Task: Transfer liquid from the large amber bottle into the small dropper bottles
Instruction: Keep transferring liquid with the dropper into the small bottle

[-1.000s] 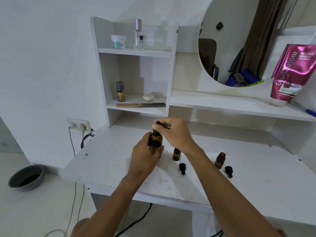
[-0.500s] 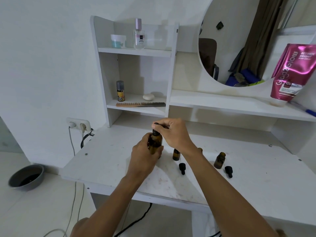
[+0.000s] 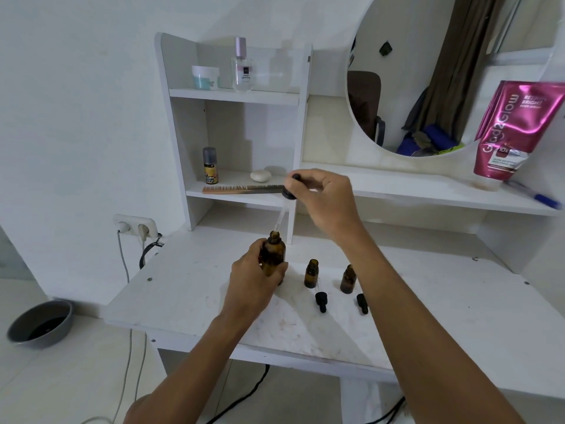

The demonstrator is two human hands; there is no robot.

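Dropper (image 3: 282, 215) in pinch of right hand (image 3: 324, 195)

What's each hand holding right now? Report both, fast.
Left hand: grips the large amber bottle.
Right hand: pinches the dropper, tip at the bottle's mouth.

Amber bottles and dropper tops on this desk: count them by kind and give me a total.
Large amber bottle: 1
Small dropper bottles: 2
Dropper tops lying on the desk: 2
Dropper held in the right hand: 1
Total: 6
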